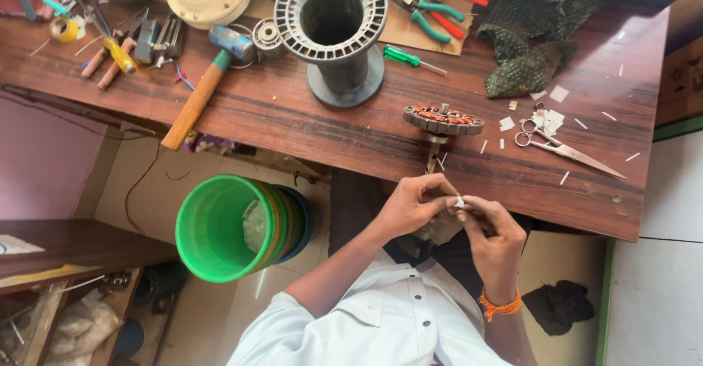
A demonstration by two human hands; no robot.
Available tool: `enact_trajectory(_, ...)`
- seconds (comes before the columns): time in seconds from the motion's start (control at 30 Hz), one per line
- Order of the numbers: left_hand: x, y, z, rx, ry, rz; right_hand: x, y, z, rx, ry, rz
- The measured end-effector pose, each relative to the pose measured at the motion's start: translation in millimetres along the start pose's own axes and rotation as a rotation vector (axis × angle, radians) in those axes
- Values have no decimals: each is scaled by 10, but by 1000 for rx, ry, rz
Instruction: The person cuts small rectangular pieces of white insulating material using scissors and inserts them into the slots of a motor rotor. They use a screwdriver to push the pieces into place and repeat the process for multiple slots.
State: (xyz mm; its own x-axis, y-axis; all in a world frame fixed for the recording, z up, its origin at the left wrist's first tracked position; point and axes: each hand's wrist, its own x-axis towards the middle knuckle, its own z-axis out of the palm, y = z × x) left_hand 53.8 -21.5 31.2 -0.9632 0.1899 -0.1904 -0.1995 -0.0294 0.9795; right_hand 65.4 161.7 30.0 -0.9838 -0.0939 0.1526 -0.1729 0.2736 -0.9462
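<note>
We looked down at two hands held close together, just off the near edge of the counter (293, 117). The left hand (414, 208) and the right hand (494, 238) met at a small white slip (459, 202). Both grips were pinched shut on that slip, with fingertips from each side touching it. The slip was up in the air over the lap, not on the counter. The right wrist had an orange band (500, 306) on it. The person wore a white shirt (388, 322).

On the counter just past the hands stood a round coil part (443, 120) with orange wire wound in it, set on a short stem. To the right of it lay scissors (560, 146), blades shut, with little white scraps (549, 120) all around them. A tall grey spool (333, 32) stood further back in the middle. A hammer (205, 87) with a wood handle lay to the left, its handle end sticking out over the edge. A green screwdriver (406, 58) lay beside the spool, and pliers (432, 14) with green and red handles lay behind it. A dark green cloth (531, 36) sat crumpled at the back right.

On the floor to the left of the person was a green bucket (227, 227), tipped so we saw inside it. A dark rag (560, 304) lay on the floor at the right.
</note>
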Motion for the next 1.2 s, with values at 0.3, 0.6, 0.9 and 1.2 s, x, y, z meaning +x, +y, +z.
enact_trajectory(0.3,12,18,115,369,-21,251,-1,-22,-143,-180,29,-163)
enact_trajectory(0.6,-57,-116,191,156,-34,135,-30,12,-211,-221,-27,-238)
enact_trajectory(0.9,-133,-101,411,-160,-5,20,23,-149,-362,-298,-20,-405)
enact_trajectory(1.2,-118,5,533,136,225,391,45,-45,-348,62,15,30)
